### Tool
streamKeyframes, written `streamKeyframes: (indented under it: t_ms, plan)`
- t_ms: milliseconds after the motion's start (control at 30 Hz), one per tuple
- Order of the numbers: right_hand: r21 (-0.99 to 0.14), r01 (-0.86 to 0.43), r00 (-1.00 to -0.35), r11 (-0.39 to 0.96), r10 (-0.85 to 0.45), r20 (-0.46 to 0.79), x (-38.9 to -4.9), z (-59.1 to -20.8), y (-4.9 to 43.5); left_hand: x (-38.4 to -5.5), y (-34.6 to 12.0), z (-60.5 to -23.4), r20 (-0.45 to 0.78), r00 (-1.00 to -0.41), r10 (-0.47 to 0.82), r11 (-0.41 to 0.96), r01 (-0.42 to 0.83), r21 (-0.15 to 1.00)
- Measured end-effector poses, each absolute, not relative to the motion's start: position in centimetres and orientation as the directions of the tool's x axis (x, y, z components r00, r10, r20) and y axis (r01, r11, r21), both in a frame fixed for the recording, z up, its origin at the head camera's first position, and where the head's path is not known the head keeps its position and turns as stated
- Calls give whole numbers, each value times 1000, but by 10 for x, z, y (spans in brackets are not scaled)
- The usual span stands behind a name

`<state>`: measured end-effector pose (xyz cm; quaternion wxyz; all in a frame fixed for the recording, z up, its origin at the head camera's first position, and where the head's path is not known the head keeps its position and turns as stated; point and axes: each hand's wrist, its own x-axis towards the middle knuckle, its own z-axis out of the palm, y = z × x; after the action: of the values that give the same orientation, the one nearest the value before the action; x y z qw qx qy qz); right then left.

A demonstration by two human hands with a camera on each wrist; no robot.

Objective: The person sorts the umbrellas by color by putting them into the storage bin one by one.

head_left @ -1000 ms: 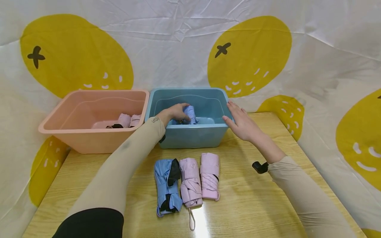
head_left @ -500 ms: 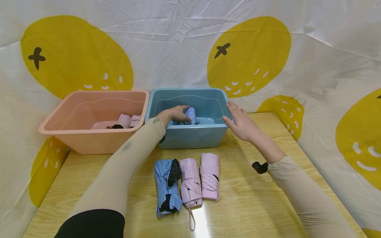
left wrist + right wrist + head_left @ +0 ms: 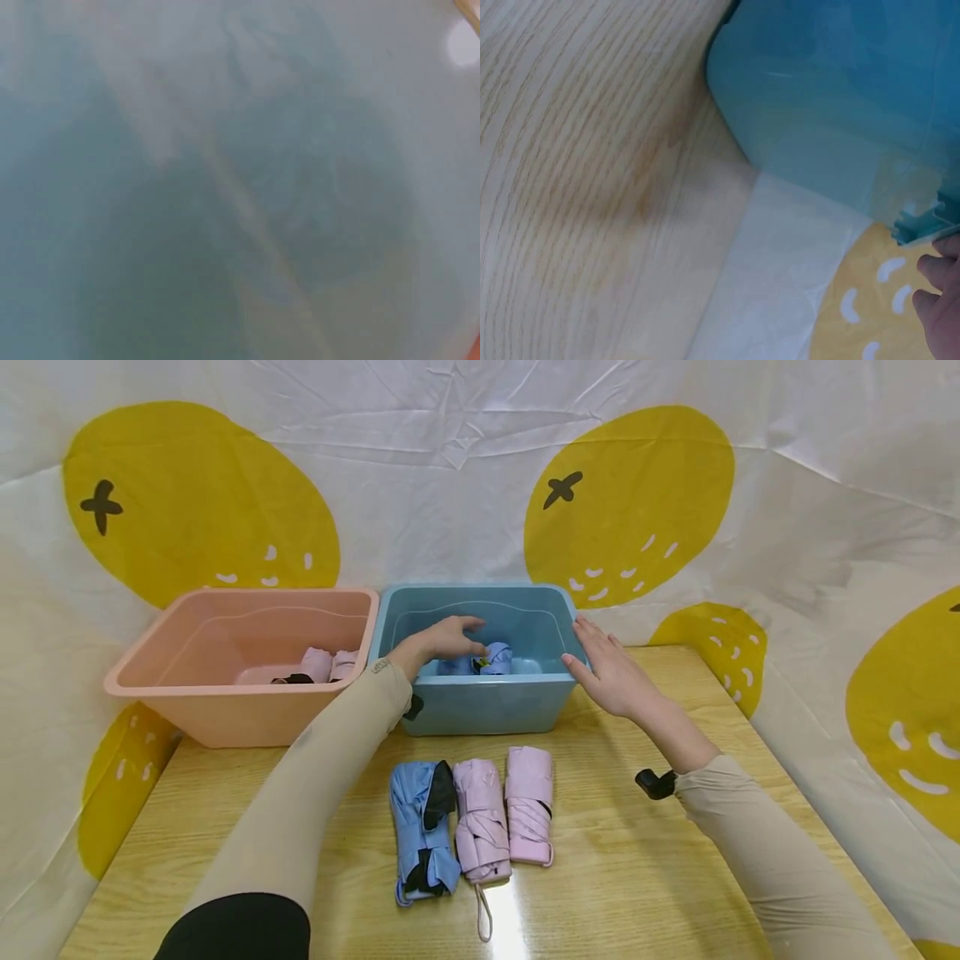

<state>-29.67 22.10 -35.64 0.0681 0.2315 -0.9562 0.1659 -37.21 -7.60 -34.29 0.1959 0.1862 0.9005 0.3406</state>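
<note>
Over the blue bin (image 3: 480,706) in the head view, my left hand (image 3: 442,639) has thumb and fingers spread apart and holds nothing. Just right of its thumb a folded blue umbrella (image 3: 497,658) lies in the bin, with another blue bundle (image 3: 454,667) partly hidden under the hand. My right hand (image 3: 611,672) rests on the bin's right rim with its fingers straight; its fingertips (image 3: 949,244) show at that rim in the right wrist view. On the table lie a folded blue umbrella (image 3: 424,833) and two pink ones, the middle (image 3: 482,821) and the right (image 3: 529,806).
A pink bin (image 3: 240,716) stands against the blue bin's left side, with pink umbrellas (image 3: 318,665) inside. Both bins sit at the back of the wooden table (image 3: 600,852), before a white cloth with yellow shapes. The left wrist view is blurred, mostly bluish plastic.
My left hand has let go of the blue umbrella and lifted slightly. That umbrella now lies lower and a little farther right in the blue bin. The right hand stays put.
</note>
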Motion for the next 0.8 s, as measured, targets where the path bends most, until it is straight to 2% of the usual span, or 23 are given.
streamKeyframes:
  t_ms: [200, 367, 600, 800]
  plan:
    - [-293, -471, -881, 832, -424, 211, -297, -357, 221, -359, -79, -329, -78, -882, 466, 521, 202, 829]
    - [-298, -471, -881, 830, -423, 212, -297, -357, 222, -342, -85, -317, 54, -898, 436, 398, 247, 884]
    - [-289, -470, -881, 834, -424, 211, -296, -357, 221, -308, -98, -301, 201, -924, 324, 277, 296, 914]
    - [-290, -475, -878, 831, -427, 216, -295, -356, 221, -265, -109, -286, 381, -884, 272, 249, 447, 859]
